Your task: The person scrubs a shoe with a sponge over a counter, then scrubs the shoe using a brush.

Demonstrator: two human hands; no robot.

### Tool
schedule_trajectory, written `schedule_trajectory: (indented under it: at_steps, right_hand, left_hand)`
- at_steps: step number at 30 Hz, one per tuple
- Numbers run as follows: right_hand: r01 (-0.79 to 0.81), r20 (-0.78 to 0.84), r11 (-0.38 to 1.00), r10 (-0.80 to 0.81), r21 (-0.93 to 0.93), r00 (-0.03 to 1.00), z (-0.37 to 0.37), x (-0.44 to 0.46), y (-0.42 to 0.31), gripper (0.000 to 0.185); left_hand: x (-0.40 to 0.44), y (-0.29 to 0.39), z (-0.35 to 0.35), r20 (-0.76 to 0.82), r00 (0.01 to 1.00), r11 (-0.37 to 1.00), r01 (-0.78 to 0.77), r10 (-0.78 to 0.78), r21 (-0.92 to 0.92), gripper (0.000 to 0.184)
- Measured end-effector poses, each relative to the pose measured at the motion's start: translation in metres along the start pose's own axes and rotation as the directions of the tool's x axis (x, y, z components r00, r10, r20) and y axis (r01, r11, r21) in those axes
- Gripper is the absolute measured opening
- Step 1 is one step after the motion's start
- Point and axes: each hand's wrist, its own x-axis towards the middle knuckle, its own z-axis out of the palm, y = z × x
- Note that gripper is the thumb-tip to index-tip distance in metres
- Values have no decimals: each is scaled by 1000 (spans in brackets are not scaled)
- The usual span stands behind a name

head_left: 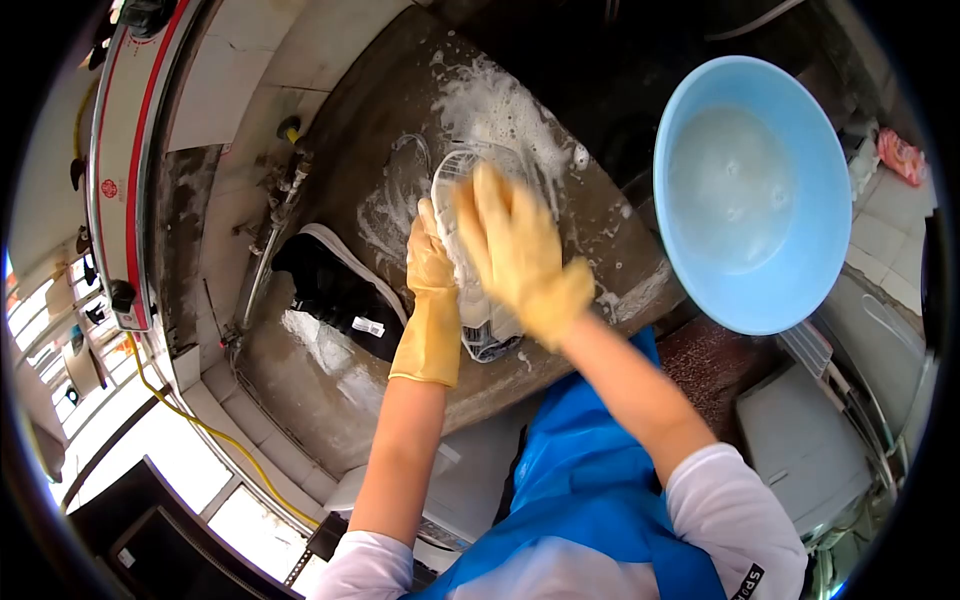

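A shoe (490, 335) lies sole up on the wet, foamy work surface (590, 235), its pale sole turned towards me. My left hand (431, 262), in a yellow rubber glove, grips the shoe along its left edge. Across the middle of the sole lies my right hand (510, 245), gloved the same way and smeared by motion. Whether anything is under its fingers is hidden. To the left of my left hand, a black shoe (345, 290) with a white sole edge and a white label rests on its side.
A light blue basin (755, 195) with cloudy, sudsy water stands at the right. Soap foam (495, 110) spreads beyond the shoe, and white powder or foam (325, 345) lies near the black shoe. A metal pipe (270, 240) runs along the left wall.
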Motion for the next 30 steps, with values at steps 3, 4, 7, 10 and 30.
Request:
schedule_trajectory:
  at_steps: [3,4,7,10,30]
  right_hand:
    - [261,-44,964,-264,-50,964,20,-74,15,70]
    - [180,-131,974,-198,-135,971,32,-47,13,70]
    - [108,-102,994,-111,-29,989,-3,65,2,59]
    - [69,-186,984,-38,161,982,-5,55,4,58]
    - [135,8,900,-145,-415,989,-6,9,8,62]
  left_hand:
    - [6,-17,-4,22,998,998,55,-54,-19,75]
    - [7,-19,-3,-10,999,999,45,-46,-9,75]
    - [-2,1,-1,-80,992,992,101,-94,77,78]
    - [0,-6,-4,-108,992,962,90,-64,260,80]
    - [3,-21,-3,-131,991,963,65,-32,263,88]
